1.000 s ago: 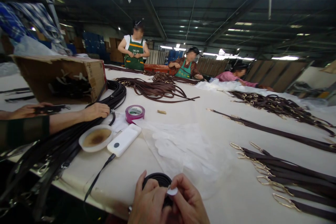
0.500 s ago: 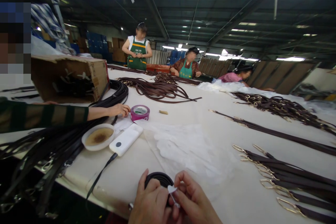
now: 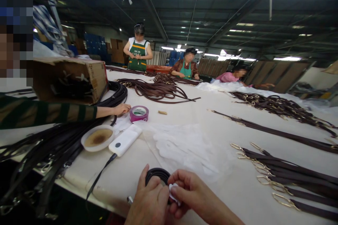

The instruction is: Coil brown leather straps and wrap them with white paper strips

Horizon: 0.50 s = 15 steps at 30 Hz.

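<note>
in the head view, the left hand [image 3: 149, 197] is curled about the black coil [image 3: 158, 172], forefinger up along its edge, while the right hand [image 3: 191, 190] pinches a small white piece [image 3: 171, 186] between thumb and fingers, close against the left fingertips. the coil sits low at the near edge of the surface [image 3: 121, 182], mostly behind the hands; whether it touches the surface i cannot tell.

half a second ago the white piece stood clear with a thin stem hanging below; now the right thumb covers much of it and that forearm lies flatter. to my eye, the piece is being worked in by the coil, not yet visibly fastened.

to the left, a co-worker's hand [image 3: 121, 109] has gone from the black straps [image 3: 79, 137] to beside the purple tape roll [image 3: 139, 116]; contact is unclear. the white device [image 3: 128, 140] lies near, untouched.
</note>
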Each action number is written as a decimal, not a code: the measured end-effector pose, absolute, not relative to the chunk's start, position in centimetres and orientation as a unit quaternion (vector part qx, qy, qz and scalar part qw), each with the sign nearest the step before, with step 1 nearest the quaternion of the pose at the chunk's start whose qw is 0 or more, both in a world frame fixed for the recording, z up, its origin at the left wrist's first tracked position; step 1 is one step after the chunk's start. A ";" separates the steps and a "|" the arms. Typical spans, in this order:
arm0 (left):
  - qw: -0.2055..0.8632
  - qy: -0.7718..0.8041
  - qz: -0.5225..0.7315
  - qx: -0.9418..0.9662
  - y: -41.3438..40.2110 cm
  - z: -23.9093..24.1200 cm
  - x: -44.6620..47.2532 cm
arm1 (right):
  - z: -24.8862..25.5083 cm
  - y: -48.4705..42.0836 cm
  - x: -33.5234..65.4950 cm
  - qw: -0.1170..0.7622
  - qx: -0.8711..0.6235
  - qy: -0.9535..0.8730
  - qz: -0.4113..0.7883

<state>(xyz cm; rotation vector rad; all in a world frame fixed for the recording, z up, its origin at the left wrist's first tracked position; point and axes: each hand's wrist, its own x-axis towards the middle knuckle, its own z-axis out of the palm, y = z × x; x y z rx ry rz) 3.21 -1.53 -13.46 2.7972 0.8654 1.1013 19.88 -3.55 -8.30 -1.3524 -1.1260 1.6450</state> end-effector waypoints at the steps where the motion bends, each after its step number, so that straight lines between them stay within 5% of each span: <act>1: 0.009 0.268 0.347 0.899 -1.4 -13.3 3.1 | -8.1 -3.5 19.9 0.347 -0.522 -0.452 0.635; 4: 0.031 0.265 0.362 0.893 -1.1 -13.6 2.9 | -7.4 -3.5 20.1 0.309 -0.547 -0.518 0.581; 7: 0.121 0.282 0.361 0.880 -1.0 -13.4 2.6 | -6.3 -3.6 20.1 0.301 -0.553 -0.677 0.381; 10: 0.292 0.296 0.329 0.848 -1.1 -11.5 2.0 | -4.8 -3.8 19.8 0.350 -0.482 -0.771 0.226; 15: 0.642 0.273 0.260 0.668 -0.7 -7.1 1.3 | -2.6 -3.6 18.8 0.449 -0.481 -0.701 0.274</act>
